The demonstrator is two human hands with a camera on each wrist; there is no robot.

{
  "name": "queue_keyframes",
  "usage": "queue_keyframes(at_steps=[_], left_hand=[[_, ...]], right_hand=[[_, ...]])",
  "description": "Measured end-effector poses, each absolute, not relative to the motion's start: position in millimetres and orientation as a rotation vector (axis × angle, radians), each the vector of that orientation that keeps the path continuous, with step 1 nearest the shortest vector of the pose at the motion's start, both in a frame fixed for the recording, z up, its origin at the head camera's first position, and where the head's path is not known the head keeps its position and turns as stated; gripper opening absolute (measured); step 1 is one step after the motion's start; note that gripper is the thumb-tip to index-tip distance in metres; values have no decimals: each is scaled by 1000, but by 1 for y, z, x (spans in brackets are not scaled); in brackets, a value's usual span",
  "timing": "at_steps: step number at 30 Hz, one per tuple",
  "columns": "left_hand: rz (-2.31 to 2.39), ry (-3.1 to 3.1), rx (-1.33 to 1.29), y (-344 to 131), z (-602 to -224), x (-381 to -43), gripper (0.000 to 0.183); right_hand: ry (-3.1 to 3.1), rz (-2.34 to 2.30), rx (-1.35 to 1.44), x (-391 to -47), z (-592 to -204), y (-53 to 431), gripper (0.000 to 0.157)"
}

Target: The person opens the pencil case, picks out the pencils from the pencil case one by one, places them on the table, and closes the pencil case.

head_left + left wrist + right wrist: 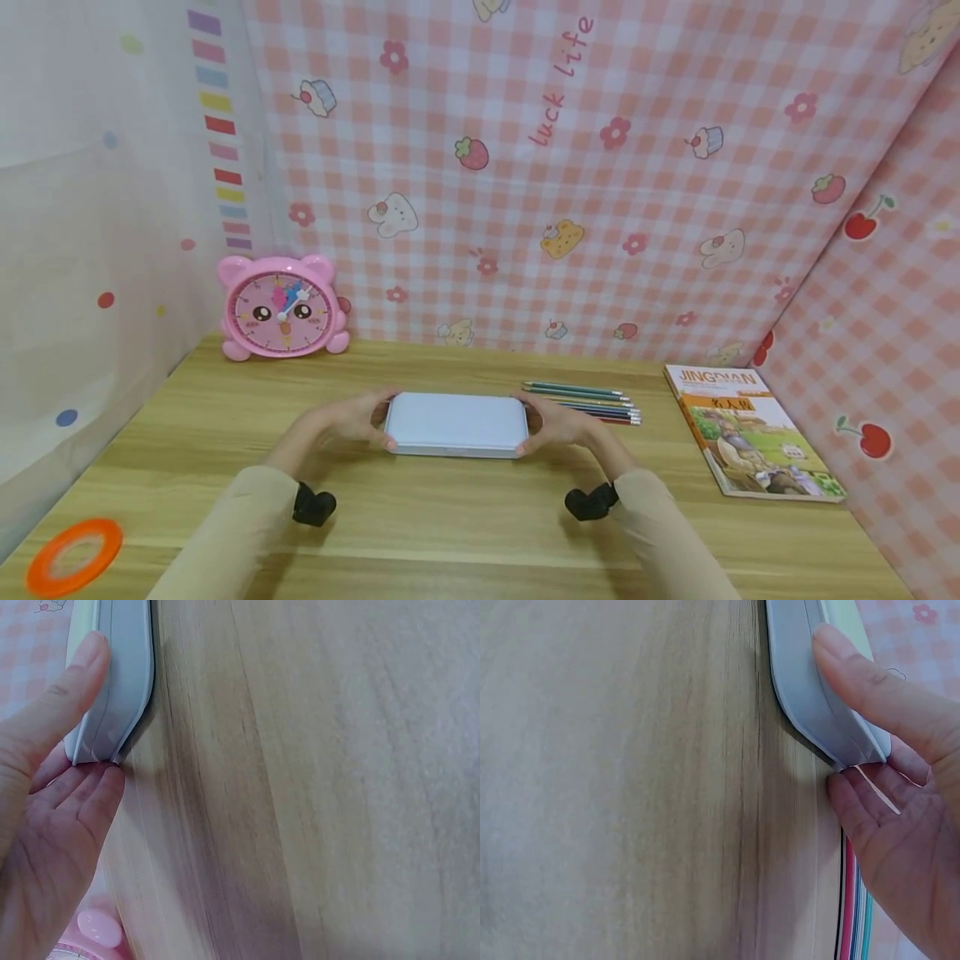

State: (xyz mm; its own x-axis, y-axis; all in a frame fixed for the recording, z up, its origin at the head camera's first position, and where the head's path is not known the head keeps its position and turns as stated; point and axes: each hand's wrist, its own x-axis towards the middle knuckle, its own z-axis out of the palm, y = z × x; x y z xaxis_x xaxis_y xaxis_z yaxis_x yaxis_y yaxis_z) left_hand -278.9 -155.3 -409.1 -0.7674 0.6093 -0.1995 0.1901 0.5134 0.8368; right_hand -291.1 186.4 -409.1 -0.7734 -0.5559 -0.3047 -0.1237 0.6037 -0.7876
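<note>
A white pencil case (456, 423), flat and rectangular with rounded corners, lies lengthwise across the middle of the wooden table. My left hand (358, 418) grips its left end, the thumb at the near corner and the fingers round the short side. At the opposite end my right hand (557, 423) holds it the same way. Both wrist views show the grey side wall of the pencil case (124, 675) close against the tabletop, the thumb (855, 671) pressing on its side and the other fingers curled at its end. Its lid is down, so the inside is hidden.
Several pencils (577, 389) lie side by side just right of the case, partly behind my right hand. A magazine (757, 433) is farther right. A pink bear-shaped clock (283, 308) stands at the back left, and an orange ring (75, 557) lies front left. Patterned cloth (510, 192) walls the back.
</note>
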Motion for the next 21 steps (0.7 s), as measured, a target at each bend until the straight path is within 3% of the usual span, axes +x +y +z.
queue_keyframes(at_steps=[14,21], left_hand=[[1143,2327,674,-158,-411,-276,95],[1252,2371,518,-170,-415,-266,101]], right_hand=[[2348,-1081,-568,-286,-407,188,98],[2461,-1109,-632,-278,-407,201,93]])
